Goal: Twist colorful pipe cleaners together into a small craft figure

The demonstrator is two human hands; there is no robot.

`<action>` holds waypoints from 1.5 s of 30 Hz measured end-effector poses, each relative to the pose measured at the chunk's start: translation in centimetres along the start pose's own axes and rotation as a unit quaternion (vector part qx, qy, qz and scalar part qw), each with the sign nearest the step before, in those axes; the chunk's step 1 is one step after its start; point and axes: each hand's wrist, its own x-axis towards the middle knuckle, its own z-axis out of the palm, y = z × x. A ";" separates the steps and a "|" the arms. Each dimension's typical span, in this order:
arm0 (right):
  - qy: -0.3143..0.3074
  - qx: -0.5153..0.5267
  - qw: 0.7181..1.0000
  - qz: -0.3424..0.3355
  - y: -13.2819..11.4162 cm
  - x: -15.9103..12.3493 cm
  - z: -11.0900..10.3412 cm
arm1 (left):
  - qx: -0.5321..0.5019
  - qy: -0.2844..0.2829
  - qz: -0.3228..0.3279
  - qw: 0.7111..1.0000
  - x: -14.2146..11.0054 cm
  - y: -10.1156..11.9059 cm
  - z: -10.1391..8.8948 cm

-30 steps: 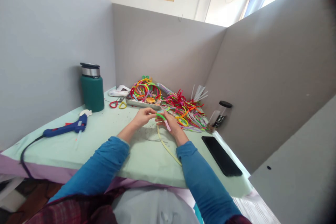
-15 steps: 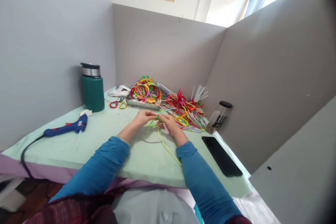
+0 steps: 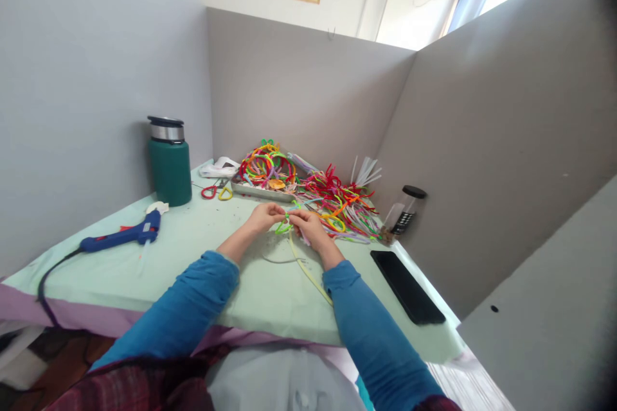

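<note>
My left hand (image 3: 261, 218) and my right hand (image 3: 310, 229) meet over the middle of the pale green table (image 3: 202, 257), fingers pinched together. Both pinch a small green pipe cleaner (image 3: 283, 226) bent into a loop between them. A long pale yellow pipe cleaner (image 3: 308, 273) trails from under my right hand toward the table's near edge. A bit of pink shows under my right fingers. Just beyond my hands lies a heap of coloured pipe cleaners (image 3: 340, 202).
A metal tray (image 3: 260, 191) with coiled pipe cleaners stands at the back. A green flask (image 3: 169, 162) and a blue glue gun (image 3: 120, 237) with its cord are at the left. A black phone (image 3: 406, 286) lies at the right, near a dark-lidded jar (image 3: 407, 209). Grey partitions close in the table.
My hands have drawn closer together. The green pipe cleaner, arched over my right fingers a second ago, now hangs as a small loop between both hands.
</note>
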 end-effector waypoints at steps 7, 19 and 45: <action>-0.004 0.016 1.000 0.002 -0.7 -0.3 0.2 | 0.009 -0.004 0.002 1.000 0.2 -0.2 0.0; -0.006 -0.054 0.997 -0.051 -0.5 -0.3 0.3 | -0.008 -0.025 -0.018 0.999 0.5 -0.8 -0.1; 0.020 -0.178 0.975 -0.132 0.1 -0.3 0.6 | -0.016 -0.001 -0.068 0.998 0.1 -0.5 -0.1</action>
